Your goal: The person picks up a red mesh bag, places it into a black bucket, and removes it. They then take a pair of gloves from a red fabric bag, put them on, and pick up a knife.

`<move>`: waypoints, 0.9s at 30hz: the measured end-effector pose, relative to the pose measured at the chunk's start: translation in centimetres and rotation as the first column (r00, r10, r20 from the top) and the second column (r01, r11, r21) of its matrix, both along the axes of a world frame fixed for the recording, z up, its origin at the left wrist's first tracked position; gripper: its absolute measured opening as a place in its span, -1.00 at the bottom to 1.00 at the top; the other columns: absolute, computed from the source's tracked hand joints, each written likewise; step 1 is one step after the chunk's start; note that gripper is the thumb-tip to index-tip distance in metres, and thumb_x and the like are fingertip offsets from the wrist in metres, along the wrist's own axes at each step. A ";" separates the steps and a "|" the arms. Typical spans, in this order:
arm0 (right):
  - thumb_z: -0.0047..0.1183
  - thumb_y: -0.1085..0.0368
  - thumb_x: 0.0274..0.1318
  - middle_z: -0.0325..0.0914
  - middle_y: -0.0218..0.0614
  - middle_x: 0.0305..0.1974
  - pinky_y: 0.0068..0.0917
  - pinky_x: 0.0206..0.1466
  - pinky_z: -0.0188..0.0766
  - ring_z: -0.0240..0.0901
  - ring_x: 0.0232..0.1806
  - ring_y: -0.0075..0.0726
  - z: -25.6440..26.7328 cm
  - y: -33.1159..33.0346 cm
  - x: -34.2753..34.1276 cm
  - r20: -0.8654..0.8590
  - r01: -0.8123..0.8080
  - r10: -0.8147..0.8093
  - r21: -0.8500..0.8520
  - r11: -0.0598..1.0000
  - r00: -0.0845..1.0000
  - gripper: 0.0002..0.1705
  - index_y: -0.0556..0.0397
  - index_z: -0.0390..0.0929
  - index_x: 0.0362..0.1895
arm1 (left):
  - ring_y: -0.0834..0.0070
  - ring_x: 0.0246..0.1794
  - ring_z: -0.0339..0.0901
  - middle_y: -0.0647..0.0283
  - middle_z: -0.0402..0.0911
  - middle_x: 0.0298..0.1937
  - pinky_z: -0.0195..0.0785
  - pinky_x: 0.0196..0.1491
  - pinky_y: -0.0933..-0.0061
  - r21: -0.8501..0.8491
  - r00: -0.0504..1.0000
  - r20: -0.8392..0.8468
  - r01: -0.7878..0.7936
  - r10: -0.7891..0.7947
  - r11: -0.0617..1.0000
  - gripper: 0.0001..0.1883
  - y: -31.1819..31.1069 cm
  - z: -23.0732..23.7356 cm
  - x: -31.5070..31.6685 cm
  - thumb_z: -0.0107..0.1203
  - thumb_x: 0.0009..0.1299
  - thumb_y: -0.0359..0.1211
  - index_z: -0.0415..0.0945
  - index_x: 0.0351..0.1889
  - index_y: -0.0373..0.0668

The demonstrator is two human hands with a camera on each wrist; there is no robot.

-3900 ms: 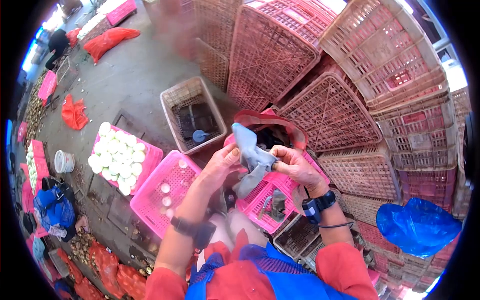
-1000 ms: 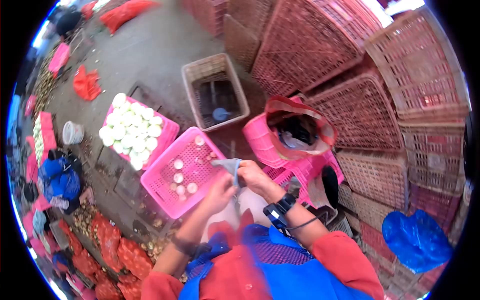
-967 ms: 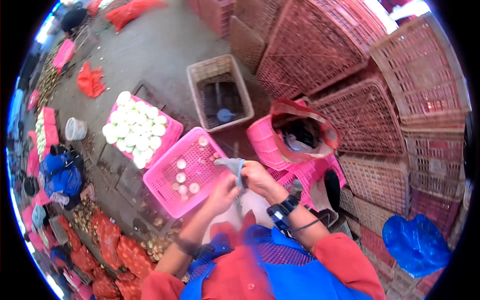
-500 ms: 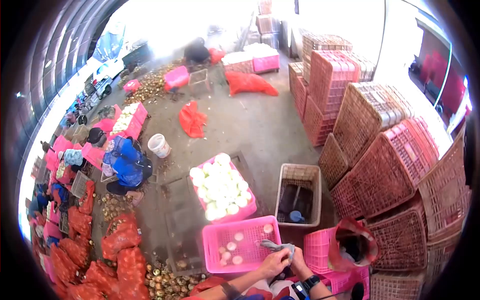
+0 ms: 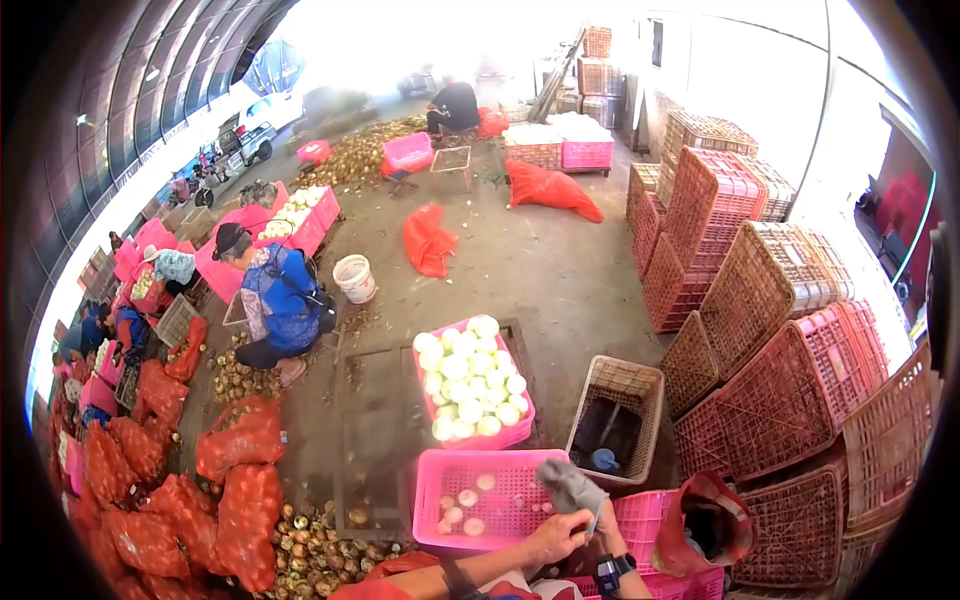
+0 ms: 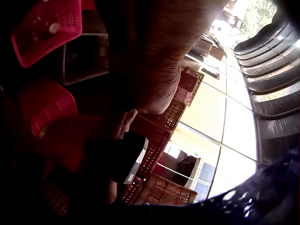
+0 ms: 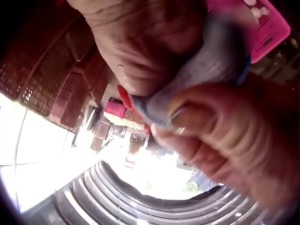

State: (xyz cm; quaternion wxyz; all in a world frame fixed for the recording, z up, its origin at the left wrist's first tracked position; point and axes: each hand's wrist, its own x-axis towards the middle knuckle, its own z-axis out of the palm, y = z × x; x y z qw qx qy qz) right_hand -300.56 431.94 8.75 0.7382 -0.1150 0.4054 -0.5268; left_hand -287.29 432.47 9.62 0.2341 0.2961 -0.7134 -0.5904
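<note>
Grey glove: held before the person at the near edge of the floor scene, over the right-hand end of the near pink basket, limp part pointing away and leftward.
Left grip: grasping; the bare thumb and fingers pinch the grey glove, as the right wrist view shows closely.
Right grip: against the glove, its fingertips hidden; whether it is clenched or released cannot be told.
Right wrist: a black device strapped round it.
Near pink basket: below the glove, with a few white onions inside, mostly toward its left half.
Filled pink crate: just beyond the basket, heaped with white onions.
Beige crate: right of the filled crate, holding a blue object.
Red bag: upright, just right of the hands.
Brown onions: loose on the floor at left, next to red mesh sacks.
Seated person: dressed in blue, near a white bucket.
Stacked crates: along the right side.
</note>
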 end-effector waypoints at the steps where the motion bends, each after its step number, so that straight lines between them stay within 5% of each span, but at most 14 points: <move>1: 0.00 0.38 0.29 0.62 -0.12 0.09 -0.38 0.18 0.52 0.59 0.10 -0.22 0.1 -0.4 0.4 -0.108 0.048 -0.051 -0.030 0.998 0.993 -0.57 0.31 0.51 0.20 | 0.12 -0.32 0.57 0.07 0.55 -0.35 0.39 -0.23 0.17 -0.001 1.000 -0.003 -0.007 0.007 1.000 -0.81 -0.6 0.5 0.2 0.15 0.40 -0.37 0.39 -0.15 -0.20; 3: 0.00 0.37 0.29 0.62 -0.11 0.10 -0.38 0.18 0.52 0.58 0.11 -0.21 0.2 -1.0 1.4 -0.311 0.130 -0.156 -0.104 0.986 0.938 -0.55 0.33 0.49 0.21 | 0.13 -0.30 0.58 0.09 0.57 -0.34 0.40 -0.20 0.19 -0.211 0.999 0.036 -0.003 0.011 0.977 -0.81 -1.2 1.0 0.9 0.16 0.40 -0.38 0.39 -0.14 -0.21; 4: 0.00 0.36 0.29 0.61 -0.11 0.10 -0.38 0.18 0.52 0.58 0.11 -0.21 0.0 -1.4 1.7 -0.404 0.161 -0.208 -0.147 0.976 0.891 -0.55 0.34 0.49 0.21 | 0.06 -0.25 0.53 0.05 0.56 -0.36 0.36 -0.17 0.06 -0.149 0.999 0.039 -0.027 0.033 0.988 -0.82 -1.2 1.0 1.1 0.13 0.43 -0.28 0.43 -0.17 -0.16; 7: -0.05 0.32 0.30 0.58 -0.06 0.14 -0.36 0.16 0.55 0.57 0.12 -0.22 -4.6 -0.4 1.1 -0.289 0.163 -0.269 -0.343 0.925 0.919 -0.54 0.35 0.48 0.19 | 0.05 -0.26 0.54 0.04 0.56 -0.34 0.37 -0.19 0.08 -0.153 0.998 0.005 -0.066 0.068 0.986 -0.82 -0.9 2.2 1.6 0.13 0.44 -0.29 0.43 -0.18 -0.17; 10: -0.07 0.26 0.34 0.57 -0.06 0.15 -0.36 0.13 0.55 0.57 0.10 -0.22 -5.1 0.1 0.7 -0.291 -0.053 -0.099 -0.472 0.880 0.952 -0.54 0.33 0.49 0.18 | 0.13 -0.23 0.60 0.09 0.61 -0.30 0.41 -0.13 0.14 -0.143 0.996 0.084 -0.012 0.024 0.990 -0.86 -0.9 1.5 1.8 0.15 0.42 -0.38 0.43 -0.16 -0.18; 16: -0.11 0.15 0.42 0.56 -0.06 0.17 -0.36 0.08 0.57 0.58 0.07 -0.24 -5.4 -3.1 1.4 -0.495 -0.504 0.132 -0.769 0.393 0.859 -0.53 0.29 0.51 0.16 | 0.08 -0.25 0.60 0.06 0.60 -0.33 0.41 -0.15 0.12 -0.148 0.998 -0.062 -0.040 0.031 0.988 -0.88 -0.2 3.7 1.8 0.15 0.41 -0.39 0.44 -0.20 -0.19; 17: -0.12 0.17 0.41 0.54 -0.05 0.19 -0.35 0.15 0.52 0.55 0.12 -0.24 -10.3 -2.1 -0.1 -0.361 -0.519 0.373 -0.598 0.610 0.855 -0.52 0.29 0.47 0.21 | 0.08 -0.25 0.60 0.06 0.60 -0.33 0.41 -0.15 0.12 -0.130 0.997 -0.067 -0.044 0.036 0.991 -0.88 -0.1 3.8 1.7 0.15 0.41 -0.39 0.44 -0.20 -0.19; 18: -0.12 0.20 0.40 0.53 -0.04 0.21 -0.35 0.23 0.48 0.52 0.18 -0.23 -15.4 -1.1 -1.7 -0.022 -0.457 0.474 -0.310 0.834 0.880 -0.51 0.29 0.44 0.25 | 0.06 -0.25 0.59 0.04 0.60 -0.33 0.41 -0.15 0.12 -0.096 0.997 -0.062 -0.043 0.037 0.994 -0.88 -0.3 3.8 1.7 0.14 0.42 -0.38 0.45 -0.21 -0.18; 19: -0.12 0.22 0.39 0.51 -0.04 0.23 -0.35 0.30 0.43 0.48 0.23 -0.22 -20.3 -0.1 -3.2 0.245 -0.354 0.336 0.034 0.934 0.909 -0.49 0.29 0.41 0.29 | 0.04 -0.25 0.59 0.02 0.60 -0.33 0.42 -0.16 0.11 -0.054 0.997 -0.060 -0.043 0.039 0.998 -0.89 -0.5 3.7 1.7 0.14 0.42 -0.37 0.46 -0.22 -0.18; 20: -0.11 0.20 0.38 0.51 -0.04 0.23 -0.33 0.32 0.40 0.47 0.24 -0.21 -15.8 0.1 -2.5 0.105 -0.408 0.414 -0.072 0.910 0.904 -0.48 0.30 0.41 0.29 | 0.03 -0.25 0.59 0.01 0.59 -0.33 0.42 -0.16 0.11 -0.141 0.997 -0.051 -0.061 0.054 0.988 -0.88 -0.7 3.5 1.5 0.14 0.41 -0.35 0.47 -0.22 -0.17; 22: -0.10 0.18 0.36 0.51 -0.05 0.23 -0.30 0.36 0.36 0.46 0.25 -0.19 -6.7 -1.5 -1.5 -0.367 -0.631 0.518 -0.356 0.690 0.773 -0.45 0.30 0.41 0.28 | 0.01 -0.28 0.59 -0.01 0.59 -0.32 0.43 -0.18 0.09 -0.272 0.990 -0.081 -0.134 0.116 0.953 -0.87 -0.4 2.7 1.0 0.16 0.39 -0.30 0.51 -0.21 -0.13; 24: -0.09 0.15 0.33 0.50 -0.07 0.23 -0.27 0.40 0.31 0.44 0.27 -0.18 -2.4 -1.7 -0.9 -0.662 -0.774 0.422 -0.427 0.468 0.620 -0.43 0.31 0.41 0.27 | -0.04 -0.27 0.56 0.00 0.57 -0.30 0.41 -0.19 0.06 -0.314 1.000 -0.009 -0.026 0.024 0.949 -0.88 -0.1 2.2 1.2 0.07 0.39 -0.35 0.51 -0.21 -0.18; 26: -0.08 0.12 0.30 0.50 -0.08 0.23 -0.24 0.44 0.26 0.42 0.28 -0.16 0.2 -2.9 0.1 -0.809 -0.844 0.265 -0.453 0.287 0.525 -0.40 0.32 0.41 0.27 | -0.04 -0.26 0.56 -0.01 0.53 -0.35 0.41 -0.22 0.09 -0.223 0.998 -0.062 -0.033 0.019 0.974 -0.89 0.3 3.0 1.3 0.14 0.35 -0.39 0.47 -0.24 -0.19; 27: -0.07 0.11 0.29 0.50 -0.08 0.23 -0.23 0.46 0.24 0.41 0.29 -0.15 1.0 -3.2 0.6 -0.804 -0.836 0.251 -0.473 0.279 0.538 -0.39 0.33 0.41 0.27 | -0.04 -0.26 0.55 -0.01 0.52 -0.35 0.40 -0.22 0.10 -0.218 0.998 -0.055 -0.030 0.018 0.975 -0.87 0.7 3.7 1.5 0.17 0.34 -0.41 0.45 -0.24 -0.19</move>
